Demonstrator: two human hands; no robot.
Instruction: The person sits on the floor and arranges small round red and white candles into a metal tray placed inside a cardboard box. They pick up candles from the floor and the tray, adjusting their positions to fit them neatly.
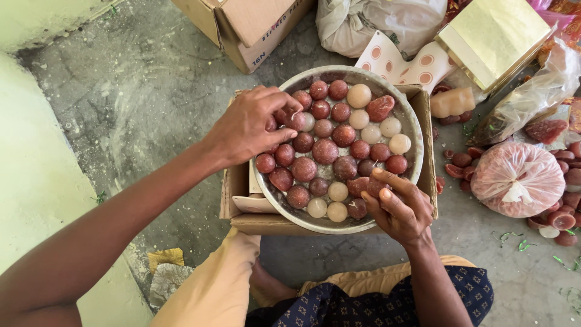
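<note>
A round metal pan (413, 126) full of small red and cream wax balls (325, 151) rests on an open cardboard box (237, 181). My left hand (248, 127) reaches over the pan's left rim and pinches a red ball (295, 120) with its fingertips. Over the pan's near right rim, my right hand (399, 209) has its fingers closed around a dark red piece (374, 186). Several balls show thin wicks.
A second cardboard box (248, 27) stands at the back. White sacks (375, 21), a gold box (493, 36), a spotted card (402, 63), a pink bagged bundle (517, 178) and loose red pieces (566, 221) lie at the right. A pale wall (30, 181) runs along the left.
</note>
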